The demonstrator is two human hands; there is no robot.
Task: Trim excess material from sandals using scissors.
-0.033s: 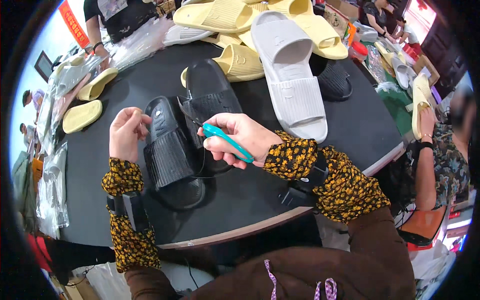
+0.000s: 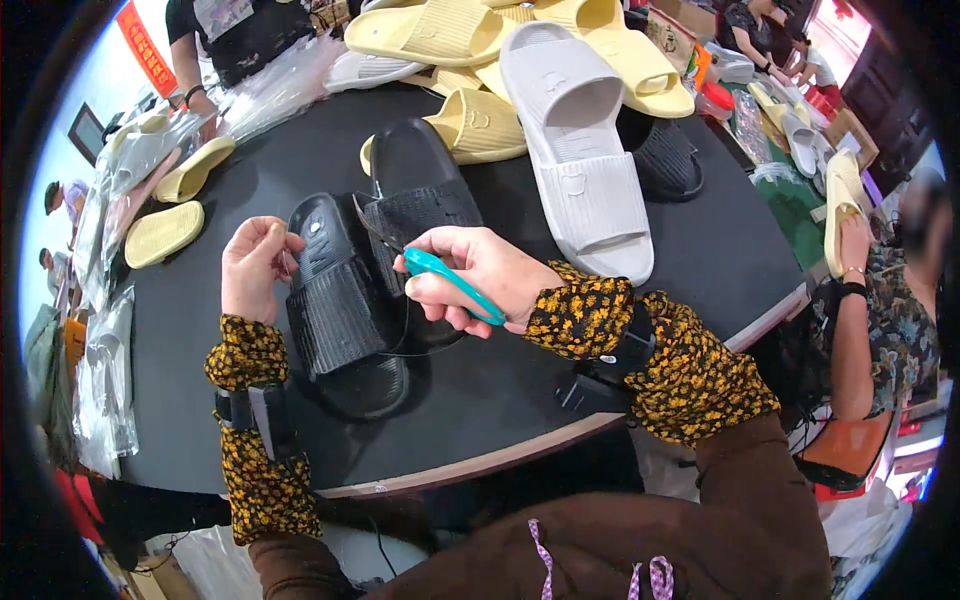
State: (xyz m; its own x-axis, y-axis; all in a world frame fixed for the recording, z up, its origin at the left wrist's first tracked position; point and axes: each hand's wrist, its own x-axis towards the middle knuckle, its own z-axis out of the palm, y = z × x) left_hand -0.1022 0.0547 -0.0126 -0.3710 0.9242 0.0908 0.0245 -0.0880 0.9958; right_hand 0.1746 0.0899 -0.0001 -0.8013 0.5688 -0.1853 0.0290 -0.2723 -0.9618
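Observation:
Two black slide slippers lie side by side on the black round table [image 2: 560, 400]. My left hand [image 2: 255, 268] pinches the left rim of the nearer black slipper [image 2: 340, 315]. The other black slipper [image 2: 415, 190] lies just behind it, to the right. My right hand [image 2: 490, 275] grips small teal-handled scissors [image 2: 455, 285]. Their dark blades point up and left over the gap between the two slippers. A thin black thread loops below the scissors, across the slippers' heels.
A white slipper [image 2: 585, 170] lies right of the pair, with a heap of yellow slippers [image 2: 470, 35] and another black slipper [image 2: 662, 155] behind. Yellow slippers [image 2: 165, 232] and clear plastic bags [image 2: 105, 370] line the left edge. A person [image 2: 880, 310] at the right holds a yellow slipper.

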